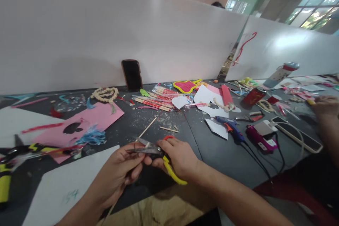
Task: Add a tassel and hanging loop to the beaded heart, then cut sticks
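My left hand (124, 169) is closed on a thin wooden stick (147, 128), whose far end points up and away over the table. Below the same hand, a thin length of stick slants toward my lap. In my right hand (176, 159) is a pair of scissors (171, 171) with yellow and red handles. Their blades are parted and lie across the stick at my left fingertips; whether they touch it I cannot tell. A short cut stick piece (168, 129) lies just beyond my hands among pale crumbs. Paper-wrapped chopsticks (156, 101) lie farther back.
A glue gun (230, 127), a purple plug adapter (261, 139) and a red can (253, 97) stand to the right. Yellow-handled pliers (16, 155) and pink paper (90, 116) lie left. A phone (132, 75) leans on the white partition (119, 31). Another person's hand (327, 106) is far right.
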### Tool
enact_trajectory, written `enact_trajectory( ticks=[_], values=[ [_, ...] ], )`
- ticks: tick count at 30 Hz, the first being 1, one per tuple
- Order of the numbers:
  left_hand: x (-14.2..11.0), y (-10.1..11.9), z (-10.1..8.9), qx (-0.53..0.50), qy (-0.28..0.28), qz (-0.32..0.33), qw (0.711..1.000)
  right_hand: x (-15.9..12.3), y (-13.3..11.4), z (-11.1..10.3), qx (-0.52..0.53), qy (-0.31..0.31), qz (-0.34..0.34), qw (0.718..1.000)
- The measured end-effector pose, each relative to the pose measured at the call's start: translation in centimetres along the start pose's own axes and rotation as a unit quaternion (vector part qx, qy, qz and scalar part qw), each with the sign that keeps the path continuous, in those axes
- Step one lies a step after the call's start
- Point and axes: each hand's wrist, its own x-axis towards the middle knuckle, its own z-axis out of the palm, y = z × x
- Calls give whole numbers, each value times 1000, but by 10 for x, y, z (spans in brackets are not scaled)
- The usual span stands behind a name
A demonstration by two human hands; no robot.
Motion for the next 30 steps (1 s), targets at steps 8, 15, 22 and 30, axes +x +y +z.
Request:
enact_trajectory(
  ticks=[8, 15, 22, 30],
  values=[
    [8, 0, -8, 220, 66, 121, 966, 5, 11, -8, 108, 8, 42, 993],
    [10, -1, -9, 218, 60, 135, 965, 4, 9, -28, 132, -68, 3, 989],
    [3, 0, -3, 239, 70, 191, 949, -7, -2, -18, 88, -15, 1, 996],
    [-11, 9, 1, 283, 83, 280, 914, -12, -14, -12, 34, 41, -45, 998]
  ],
)
